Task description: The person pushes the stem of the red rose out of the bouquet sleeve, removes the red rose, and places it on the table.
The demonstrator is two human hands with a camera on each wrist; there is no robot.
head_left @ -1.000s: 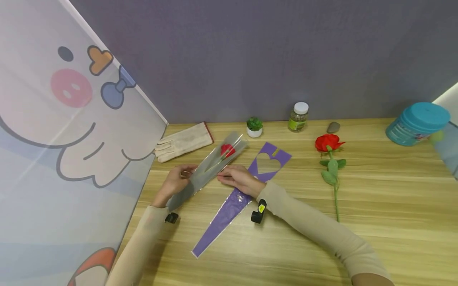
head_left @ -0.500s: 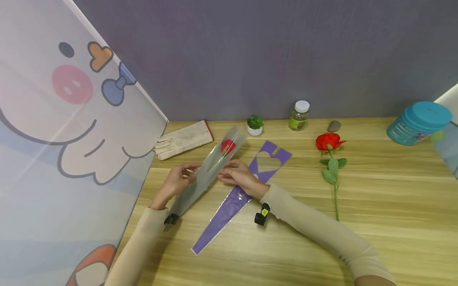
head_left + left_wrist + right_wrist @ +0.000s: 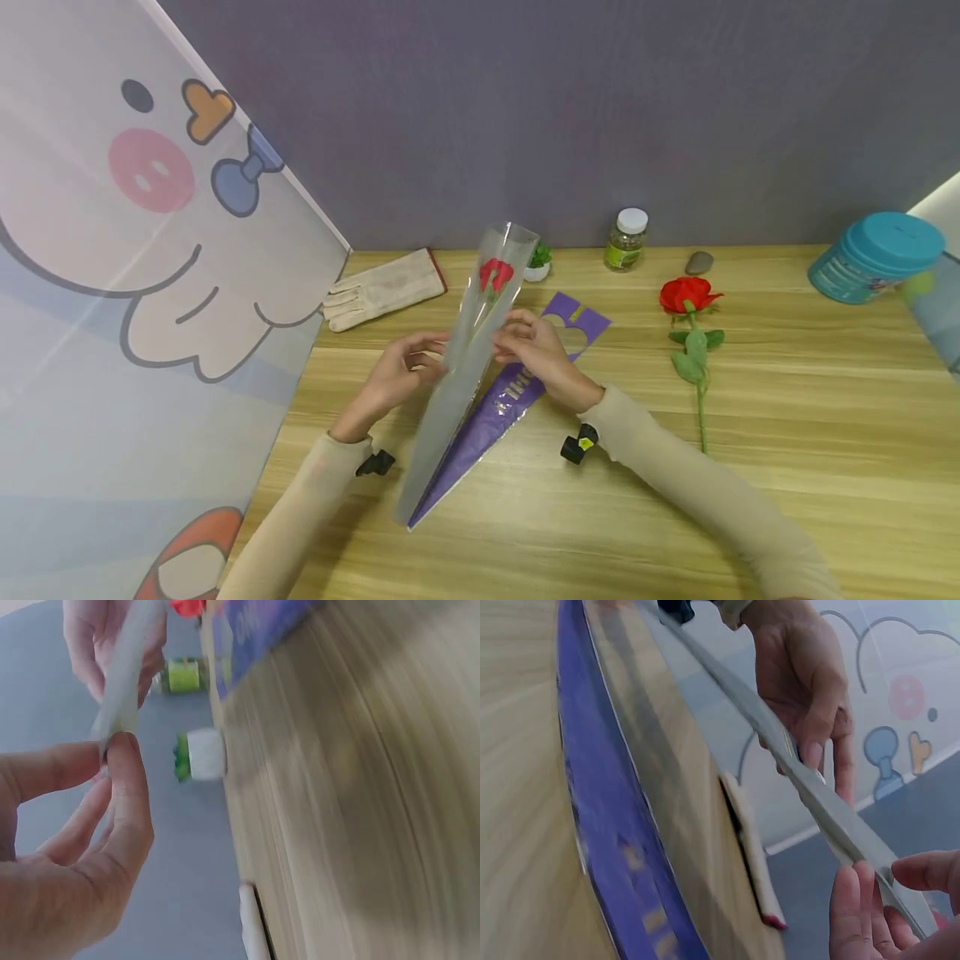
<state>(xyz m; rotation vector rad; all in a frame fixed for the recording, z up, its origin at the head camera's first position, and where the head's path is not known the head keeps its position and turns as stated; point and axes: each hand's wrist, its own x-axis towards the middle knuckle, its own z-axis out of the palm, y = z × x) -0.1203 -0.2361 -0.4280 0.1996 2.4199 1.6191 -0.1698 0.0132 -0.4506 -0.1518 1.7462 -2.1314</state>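
Note:
A long translucent grey flower sleeve (image 3: pixel 453 408), with a red rose (image 3: pixel 496 275) visible inside its upper part, is held up above the table between both hands. The left hand (image 3: pixel 401 375) pinches its left edge between thumb and fingers, as the left wrist view shows on the sleeve (image 3: pixel 129 675). On the opposite edge, the right hand (image 3: pixel 543 358) pinches the sleeve too; the right wrist view shows thumb and fingers on either side of it. Beneath lies a flat purple flower sleeve (image 3: pixel 480 429) with a heart-shaped window and gold lettering, partly covered by the right hand.
At the back left is a white work glove (image 3: pixel 386 290). Behind the grey sleeve, a small potted plant (image 3: pixel 538 265) is partly hidden. Further right stand a jar (image 3: pixel 626 242), a stone (image 3: pixel 699 263), a red artificial rose (image 3: pixel 693 342) and a teal tub (image 3: pixel 873 258).
Both hands have moved right and slightly away with the grey sleeve, which now stands steeper in the head view and overlaps the potted plant and the purple sleeve's left edge.

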